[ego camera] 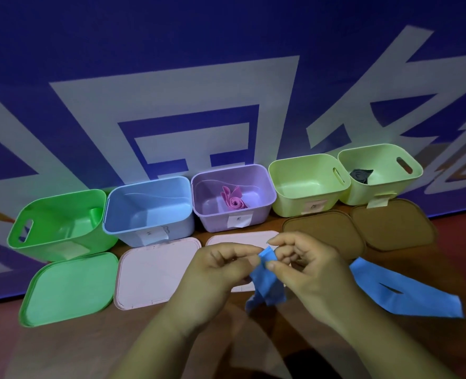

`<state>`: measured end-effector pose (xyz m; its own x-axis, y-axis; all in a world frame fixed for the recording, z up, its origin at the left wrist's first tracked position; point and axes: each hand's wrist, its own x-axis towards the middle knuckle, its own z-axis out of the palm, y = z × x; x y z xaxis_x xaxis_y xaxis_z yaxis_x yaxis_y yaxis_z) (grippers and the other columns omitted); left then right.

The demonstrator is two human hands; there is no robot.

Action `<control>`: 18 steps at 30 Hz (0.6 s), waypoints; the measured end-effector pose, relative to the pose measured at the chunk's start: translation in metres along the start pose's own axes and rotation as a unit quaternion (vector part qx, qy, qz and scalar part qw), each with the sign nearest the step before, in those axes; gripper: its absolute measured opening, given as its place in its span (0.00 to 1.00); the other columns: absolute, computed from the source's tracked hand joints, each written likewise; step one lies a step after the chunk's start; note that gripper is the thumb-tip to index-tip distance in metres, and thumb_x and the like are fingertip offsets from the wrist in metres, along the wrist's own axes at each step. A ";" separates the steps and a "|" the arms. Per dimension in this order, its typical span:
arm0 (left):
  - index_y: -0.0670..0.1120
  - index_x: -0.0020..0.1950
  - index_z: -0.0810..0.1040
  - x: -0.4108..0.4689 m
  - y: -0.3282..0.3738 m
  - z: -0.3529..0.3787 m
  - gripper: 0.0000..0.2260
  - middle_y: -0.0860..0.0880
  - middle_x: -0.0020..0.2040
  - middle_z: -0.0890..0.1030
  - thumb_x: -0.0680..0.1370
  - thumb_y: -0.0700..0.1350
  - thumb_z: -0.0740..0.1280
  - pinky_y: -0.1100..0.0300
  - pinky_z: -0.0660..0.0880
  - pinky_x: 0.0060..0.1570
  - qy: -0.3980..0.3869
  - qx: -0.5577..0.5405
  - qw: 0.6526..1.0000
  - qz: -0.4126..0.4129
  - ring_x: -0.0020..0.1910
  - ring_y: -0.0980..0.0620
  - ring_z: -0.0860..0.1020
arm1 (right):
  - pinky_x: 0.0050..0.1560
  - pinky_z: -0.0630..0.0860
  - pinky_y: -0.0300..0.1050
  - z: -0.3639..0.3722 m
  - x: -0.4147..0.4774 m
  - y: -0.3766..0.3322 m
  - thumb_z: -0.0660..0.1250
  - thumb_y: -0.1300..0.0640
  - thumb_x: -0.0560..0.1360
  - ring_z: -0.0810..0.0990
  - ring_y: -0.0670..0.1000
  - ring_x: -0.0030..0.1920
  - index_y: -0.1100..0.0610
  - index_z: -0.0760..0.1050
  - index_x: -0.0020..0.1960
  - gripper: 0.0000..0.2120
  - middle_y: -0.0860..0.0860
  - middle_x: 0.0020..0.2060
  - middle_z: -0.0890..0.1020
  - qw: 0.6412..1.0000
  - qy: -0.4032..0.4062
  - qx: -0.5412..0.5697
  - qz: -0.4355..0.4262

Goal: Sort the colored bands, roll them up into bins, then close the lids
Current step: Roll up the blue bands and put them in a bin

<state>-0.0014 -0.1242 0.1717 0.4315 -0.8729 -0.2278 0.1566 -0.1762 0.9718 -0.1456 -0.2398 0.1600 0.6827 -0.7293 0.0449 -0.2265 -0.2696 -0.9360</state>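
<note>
A blue band (406, 292) trails across the table to the right, and its near end is folded between my hands. My left hand (215, 272) and my right hand (305, 263) both pinch that folded end above the table, in front of the bins. Behind them stand a green bin (35, 233), a blue bin (133, 231) and a purple bin (264, 212) holding a rolled pink band (234, 202). Two light-green bins follow to the right: one (289, 206) shows nothing inside, the far one (363, 192) holds a dark band (360, 175).
Lids lie flat in front of the bins: a green lid (67, 288), a pale pink lid (147, 272), another pale lid (242, 237) partly under my hands, and two brown lids (319, 233) (393, 228). A blue banner wall rises directly behind the bins.
</note>
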 end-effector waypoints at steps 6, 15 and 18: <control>0.50 0.46 0.87 -0.002 -0.003 -0.010 0.12 0.49 0.45 0.87 0.76 0.33 0.70 0.59 0.81 0.49 0.023 0.064 0.997 0.034 0.46 0.49 0.85 | 0.47 0.79 0.51 0.007 0.000 -0.001 0.77 0.57 0.67 0.80 0.46 0.38 0.40 0.79 0.50 0.17 0.43 0.37 0.81 1.000 0.002 0.012 0.029; 0.50 0.47 0.83 0.005 -0.020 0.009 0.10 0.51 0.39 0.84 0.76 0.34 0.70 0.65 0.78 0.42 0.062 0.093 0.992 0.064 0.40 0.52 0.82 | 0.45 0.75 0.41 -0.010 0.003 0.021 0.75 0.67 0.70 0.77 0.45 0.36 0.46 0.81 0.48 0.17 0.47 0.34 0.80 0.993 -0.042 0.083 0.066; 0.50 0.45 0.84 0.014 -0.033 0.024 0.10 0.51 0.41 0.85 0.77 0.34 0.70 0.66 0.78 0.42 0.066 0.118 0.989 0.064 0.42 0.48 0.82 | 0.45 0.77 0.40 -0.023 0.003 0.039 0.74 0.66 0.70 0.78 0.45 0.38 0.46 0.81 0.47 0.16 0.46 0.36 0.82 0.992 -0.048 0.078 0.088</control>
<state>-0.0217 -0.1419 0.1381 0.5495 -0.8302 -0.0938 -0.1111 -0.1839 0.9766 -0.1679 -0.2670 0.1320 0.7073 -0.6908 -0.1499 -0.2428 -0.0383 -0.9693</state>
